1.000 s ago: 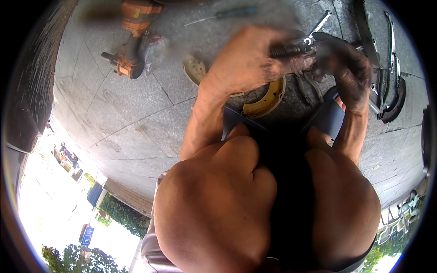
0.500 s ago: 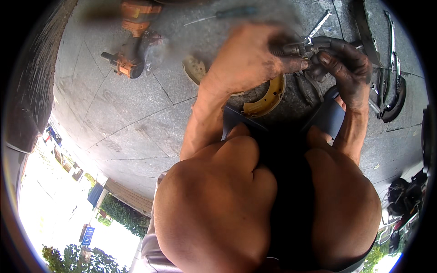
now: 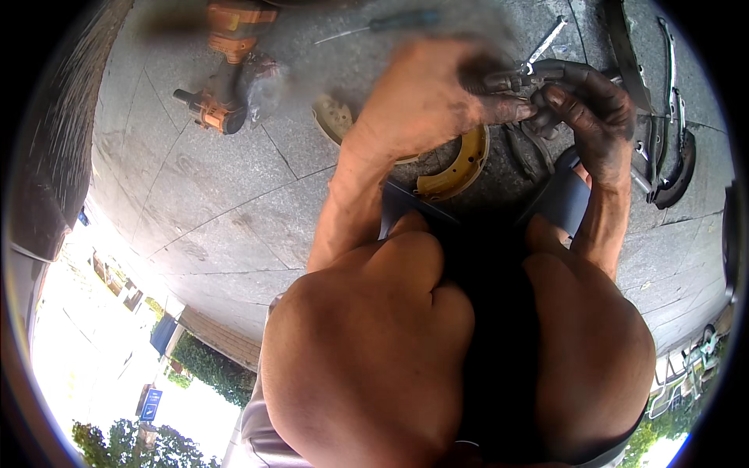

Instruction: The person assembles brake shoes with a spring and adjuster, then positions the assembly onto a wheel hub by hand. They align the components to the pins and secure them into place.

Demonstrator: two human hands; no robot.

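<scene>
Blocking: your left hand is partly hiding yellow arcs.
Yellow arcs: two, lying on paving.
Power tool: one, lying left.
Fingers: left and right hand are curling; cannot tell what they're holding.

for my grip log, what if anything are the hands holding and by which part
Cannot be told: the left hand and right hand are close together, and their grimy fingers hide any small part between them.

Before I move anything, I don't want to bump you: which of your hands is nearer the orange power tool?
Left. The left hand is to the right of the orange power tool; the right hand is farther right, beyond the left one.
</scene>
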